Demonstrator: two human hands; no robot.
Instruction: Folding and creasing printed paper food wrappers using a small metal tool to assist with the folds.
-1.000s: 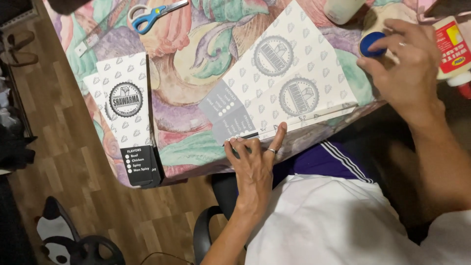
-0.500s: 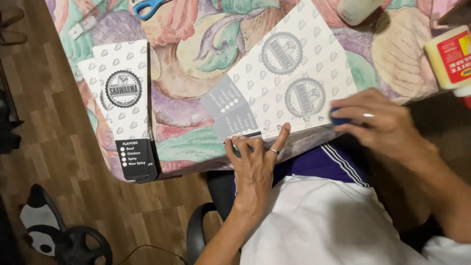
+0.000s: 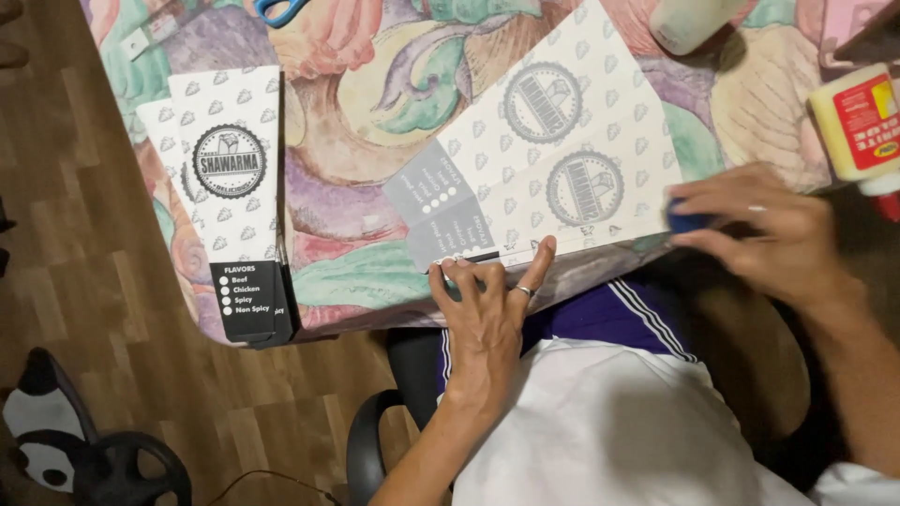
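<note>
While the left hand [image 3: 487, 314] lies flat, fingers spread, pinning the near edge of the flat printed sheet [image 3: 553, 155], the right hand [image 3: 764, 230] has come down from the glue bottle [image 3: 858, 126] to the sheet's right corner w/ a small blue thing [image 3: 684, 217] pinched in curled fingers, so work's now at that edge. Finished folded sleeves [image 3: 230, 201] sit left of the sheet, scissors [image 3: 281, 9] beyond it.

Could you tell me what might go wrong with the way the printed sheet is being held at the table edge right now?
The flat printed sheet overhangs the table edge, pinned only by the left hand fingertips, so it may slip or crease. The right hand presses a small blue object at the sheet's corner, which could shift it.
</note>
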